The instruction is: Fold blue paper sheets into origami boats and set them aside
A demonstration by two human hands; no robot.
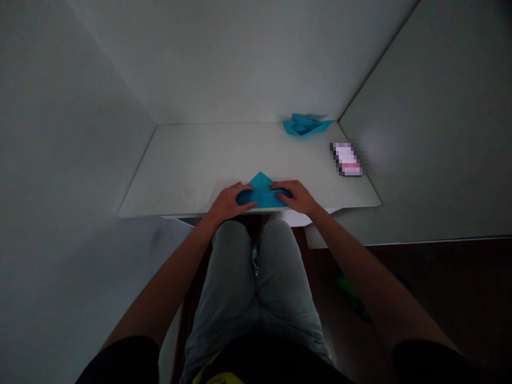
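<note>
A sheet of blue paper [262, 196], folded to a point at its far side, lies near the front edge of the white table. My left hand [232, 199] grips its left end, with the thumb along the near edge and the fingers on top. At the right end, my right hand [295, 195] has its fingers and thumb bent around the paper in the same way. Parts of both paper ends are hidden under my fingers. Farther back on the right sits a folded blue paper boat [307, 125], out of reach of both hands' present grip.
A phone [347, 159] with a lit, blurred screen lies at the table's right side. White walls enclose the white table [188, 160] at the back, left and right. Below the front edge are my legs [256, 288], and something green [354, 298] is on the dark floor.
</note>
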